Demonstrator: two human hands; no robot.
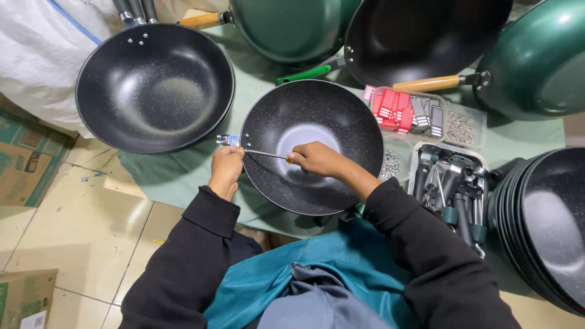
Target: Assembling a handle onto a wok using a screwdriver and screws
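A floor of pale beige tiles (79, 207), marked with small paint specks, is seen at the near left. A pale green cloth (177, 173) is spread over it from the middle to the far right. Flattened cardboard boxes (27, 158) are laid at the left edge, and a white woven sack (42, 49) is heaped at the far left. Even, soft light is cast throughout.

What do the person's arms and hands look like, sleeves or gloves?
Both arms are in long black sleeves with ribbed cuffs ending at the wrist. The left hand and right hand are bare: no gloves, and no rings or watch visible. A teal apron-like cloth lies over the lap.
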